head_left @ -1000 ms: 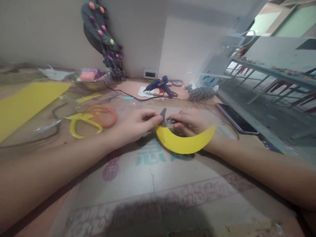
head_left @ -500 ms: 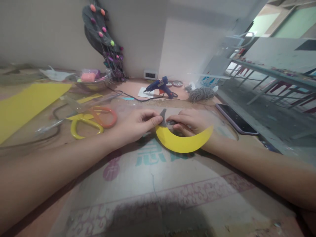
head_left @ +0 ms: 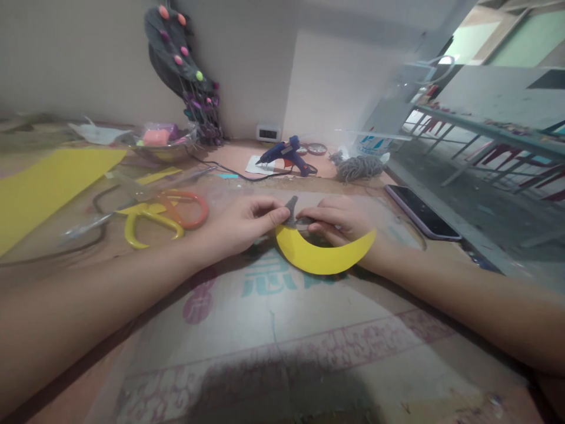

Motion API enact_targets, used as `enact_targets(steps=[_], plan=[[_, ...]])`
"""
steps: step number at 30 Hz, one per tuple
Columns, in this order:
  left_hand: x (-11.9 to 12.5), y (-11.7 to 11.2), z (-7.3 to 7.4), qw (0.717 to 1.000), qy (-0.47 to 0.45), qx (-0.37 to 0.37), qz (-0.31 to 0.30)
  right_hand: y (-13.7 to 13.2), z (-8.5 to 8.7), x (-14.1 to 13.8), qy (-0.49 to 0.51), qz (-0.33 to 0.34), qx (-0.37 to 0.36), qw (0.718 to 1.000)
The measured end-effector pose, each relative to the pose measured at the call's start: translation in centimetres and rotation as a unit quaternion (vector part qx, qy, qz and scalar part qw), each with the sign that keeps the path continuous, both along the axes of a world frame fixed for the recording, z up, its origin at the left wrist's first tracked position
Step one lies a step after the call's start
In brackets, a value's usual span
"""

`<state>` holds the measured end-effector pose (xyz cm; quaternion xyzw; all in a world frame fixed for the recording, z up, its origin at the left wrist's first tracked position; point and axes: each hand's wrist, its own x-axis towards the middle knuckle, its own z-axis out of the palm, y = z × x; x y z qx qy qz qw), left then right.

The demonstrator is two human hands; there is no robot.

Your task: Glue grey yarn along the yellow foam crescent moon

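A yellow crescent cutout (head_left: 324, 259) curves below my hands, its upper left tip wrapped in grey yarn (head_left: 292, 207). My left hand (head_left: 260, 219) pinches that wrapped end between thumb and fingers. Close beside it, my right hand (head_left: 333, 219) has its fingers drawn together on a bit of grey yarn (head_left: 303, 221), mostly hidden by the fingers. The crescent's bare right tip rises in front of my right wrist. Beneath both hands lies a printed cardboard sheet (head_left: 247, 330).
Scissors with orange and yellow handles (head_left: 152, 227) lie left, near yellow sheet material (head_left: 53, 188). Behind are a blue glue gun (head_left: 282, 154) with its cord, a small digital clock (head_left: 268, 133) and a grey yarn skein (head_left: 361, 169). A phone (head_left: 421, 212) rests at the right edge.
The crescent's free right end has shifted slightly left and down. Both hands keep nearly the same place and grip.
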<state>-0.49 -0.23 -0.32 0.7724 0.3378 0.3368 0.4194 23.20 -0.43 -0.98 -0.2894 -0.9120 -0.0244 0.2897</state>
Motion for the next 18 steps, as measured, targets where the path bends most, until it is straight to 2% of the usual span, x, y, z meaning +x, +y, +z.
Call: enact_targets(steps=[10,18], plan=[[-0.1,0.1,-0.1,1.000,-0.003,-0.012,0.002,-1.0,1.0,-0.5,0.048,-0.001,-0.061,0.997],[0.0,-0.1,0.3,1.000,0.009,0.001,0.005,-0.5,0.5,-0.3,0.012,0.017,-0.023,1.000]])
